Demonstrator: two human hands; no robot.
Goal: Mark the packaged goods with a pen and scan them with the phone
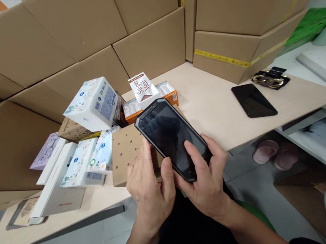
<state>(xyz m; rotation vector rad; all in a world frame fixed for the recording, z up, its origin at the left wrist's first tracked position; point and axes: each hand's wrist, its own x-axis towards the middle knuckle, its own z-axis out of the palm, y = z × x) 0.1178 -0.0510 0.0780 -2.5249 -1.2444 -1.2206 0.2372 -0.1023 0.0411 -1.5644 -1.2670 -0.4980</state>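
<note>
A black rugged smartphone [173, 137] with a dark screen is held over the table's near edge. My right hand [207, 181] grips its lower end, one finger lying on the screen. My left hand [152, 185] is at the phone's near long edge, its fingers partly hidden behind the phone and the thumb close to the edge. Behind the phone stands a brown cardboard box with small dark marks [125, 153]. Next to it are tissue packs [80, 163] with a floral print, and a larger tissue pack [92, 104] rests on another brown box [74, 129].
Tall cardboard boxes [150, 39] wall in the table's [208, 100] back. A white carton [61, 188], a purple pack [45, 150], orange boxes [172, 96] and a "Super Meal" box [142, 86] stand around. A black flat slab [253, 100] and a gold chain-like item [270, 78] lie right.
</note>
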